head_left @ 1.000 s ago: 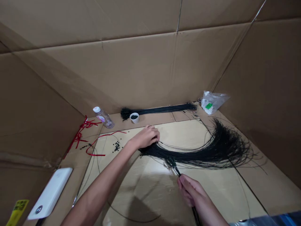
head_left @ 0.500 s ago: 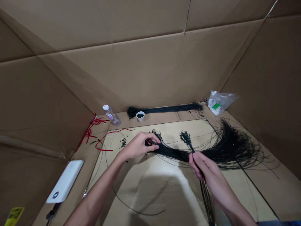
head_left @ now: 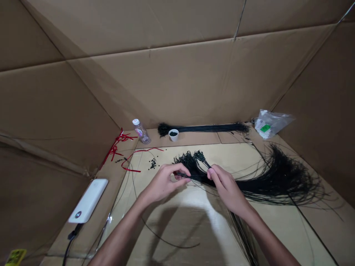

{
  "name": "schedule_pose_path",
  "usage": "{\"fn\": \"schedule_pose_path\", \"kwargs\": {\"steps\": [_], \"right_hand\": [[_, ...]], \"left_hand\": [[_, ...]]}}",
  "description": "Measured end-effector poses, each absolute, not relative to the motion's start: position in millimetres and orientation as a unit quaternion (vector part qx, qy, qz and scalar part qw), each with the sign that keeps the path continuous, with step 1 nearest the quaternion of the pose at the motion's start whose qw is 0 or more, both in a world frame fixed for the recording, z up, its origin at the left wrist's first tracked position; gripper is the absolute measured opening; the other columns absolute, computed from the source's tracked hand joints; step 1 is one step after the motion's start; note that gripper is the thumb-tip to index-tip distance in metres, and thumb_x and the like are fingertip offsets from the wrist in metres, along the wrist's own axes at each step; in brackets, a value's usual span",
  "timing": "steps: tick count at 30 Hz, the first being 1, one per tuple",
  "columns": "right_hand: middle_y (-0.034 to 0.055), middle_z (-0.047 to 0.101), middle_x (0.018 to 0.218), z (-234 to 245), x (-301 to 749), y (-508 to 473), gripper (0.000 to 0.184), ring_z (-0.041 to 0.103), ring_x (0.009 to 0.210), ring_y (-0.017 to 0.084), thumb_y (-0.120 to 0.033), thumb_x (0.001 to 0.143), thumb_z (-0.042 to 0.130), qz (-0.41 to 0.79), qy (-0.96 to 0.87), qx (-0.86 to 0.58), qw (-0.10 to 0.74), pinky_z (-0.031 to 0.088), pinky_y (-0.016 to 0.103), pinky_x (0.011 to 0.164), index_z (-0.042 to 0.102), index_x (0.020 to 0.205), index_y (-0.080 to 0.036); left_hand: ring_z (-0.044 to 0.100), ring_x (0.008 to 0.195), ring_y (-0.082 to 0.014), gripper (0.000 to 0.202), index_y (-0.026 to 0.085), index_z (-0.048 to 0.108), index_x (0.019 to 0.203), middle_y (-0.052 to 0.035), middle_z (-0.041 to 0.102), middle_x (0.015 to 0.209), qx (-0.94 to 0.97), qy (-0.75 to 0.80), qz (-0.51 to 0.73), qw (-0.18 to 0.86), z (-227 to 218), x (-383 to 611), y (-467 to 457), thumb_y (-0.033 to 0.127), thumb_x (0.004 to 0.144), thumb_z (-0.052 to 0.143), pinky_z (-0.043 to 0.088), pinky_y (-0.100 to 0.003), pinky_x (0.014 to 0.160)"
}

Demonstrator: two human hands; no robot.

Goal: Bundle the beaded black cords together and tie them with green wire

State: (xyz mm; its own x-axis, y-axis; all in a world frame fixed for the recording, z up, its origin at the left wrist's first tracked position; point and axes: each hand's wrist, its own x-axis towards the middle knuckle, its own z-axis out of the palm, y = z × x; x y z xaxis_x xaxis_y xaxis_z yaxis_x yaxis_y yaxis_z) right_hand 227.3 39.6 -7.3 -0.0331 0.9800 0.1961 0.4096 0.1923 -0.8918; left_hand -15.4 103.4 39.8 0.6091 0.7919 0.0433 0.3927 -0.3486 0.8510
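The right hand (head_left: 224, 184) is closed around a small strand bundle (head_left: 199, 156). The left hand (head_left: 166, 180) pinches dark strands (head_left: 183, 175) tightly. Beyond, the large strand bundle (head_left: 260, 186) lies across the board (head_left: 191, 207), its loose end over the right edge.

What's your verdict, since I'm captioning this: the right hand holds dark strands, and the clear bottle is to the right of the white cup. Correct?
Not quite: the clear bottle is to the left of the white cup, as the head view shows. The right hand does hold dark strands.
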Motion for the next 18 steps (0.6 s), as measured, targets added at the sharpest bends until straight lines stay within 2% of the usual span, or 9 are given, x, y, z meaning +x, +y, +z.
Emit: {"fn": "schedule_pose_path", "kwargs": {"steps": [5, 9, 13, 15, 18], "right_hand": [[0.0010, 0.059, 0.083, -10, 229, 38, 0.039, 0.058, 0.081, 0.022, -0.044, 0.117, 0.035, 0.336, -0.614, -0.551, 0.454, 0.040, 0.033, 0.079, 0.052, 0.088, -0.026], [0.0013, 0.062, 0.083, -11, 227, 39, 0.039, 0.061, 0.082, 0.022, -0.045, 0.117, 0.035, 0.344, -0.607, -0.548, 0.461, 0.041, 0.033, 0.080, 0.053, 0.088, -0.026], [0.0014, 0.062, 0.081, -12, 226, 40, 0.042, 0.060, 0.080, 0.022, -0.046, 0.117, 0.033, 0.353, -0.593, -0.543, 0.478, 0.042, 0.034, 0.080, 0.052, 0.086, -0.026], [0.0006, 0.061, 0.079, -12, 226, 40, 0.041, 0.059, 0.078, 0.021, -0.046, 0.117, 0.034, 0.356, -0.594, -0.539, 0.479, 0.041, 0.034, 0.079, 0.052, 0.086, -0.026], [-0.0002, 0.059, 0.079, -11, 224, 42, 0.039, 0.058, 0.077, 0.021, -0.046, 0.117, 0.035, 0.361, -0.602, -0.533, 0.472, 0.041, 0.034, 0.078, 0.053, 0.088, -0.026]], "left_hand": [[0.069, 0.086, -0.0173, 0.014, 0.022, 0.080, 0.106, -0.0020, 0.079, 0.097, 0.774, 0.390, 0.233, 0.442, 36, -17, 98, 0.030, 0.095, 0.076, 0.052, -0.029, 0.081], [0.068, 0.088, -0.0175, 0.033, 0.023, 0.070, 0.124, -0.0004, 0.073, 0.092, 0.738, 0.400, 0.269, 0.472, 26, -16, 96, 0.029, 0.093, 0.078, 0.053, -0.030, 0.087], [0.068, 0.087, -0.0184, 0.035, 0.021, 0.066, 0.125, -0.0009, 0.071, 0.092, 0.728, 0.412, 0.258, 0.484, 9, -18, 97, 0.032, 0.093, 0.077, 0.056, -0.032, 0.086], [0.070, 0.092, -0.0205, 0.037, 0.021, 0.068, 0.126, -0.0034, 0.074, 0.099, 0.736, 0.412, 0.244, 0.478, 4, -18, 98, 0.034, 0.092, 0.078, 0.057, -0.034, 0.088], [0.066, 0.119, -0.0273, 0.051, 0.026, 0.068, 0.135, -0.0085, 0.073, 0.127, 0.757, 0.409, 0.250, 0.444, 3, -15, 100, 0.033, 0.086, 0.084, 0.051, -0.044, 0.109]]}}
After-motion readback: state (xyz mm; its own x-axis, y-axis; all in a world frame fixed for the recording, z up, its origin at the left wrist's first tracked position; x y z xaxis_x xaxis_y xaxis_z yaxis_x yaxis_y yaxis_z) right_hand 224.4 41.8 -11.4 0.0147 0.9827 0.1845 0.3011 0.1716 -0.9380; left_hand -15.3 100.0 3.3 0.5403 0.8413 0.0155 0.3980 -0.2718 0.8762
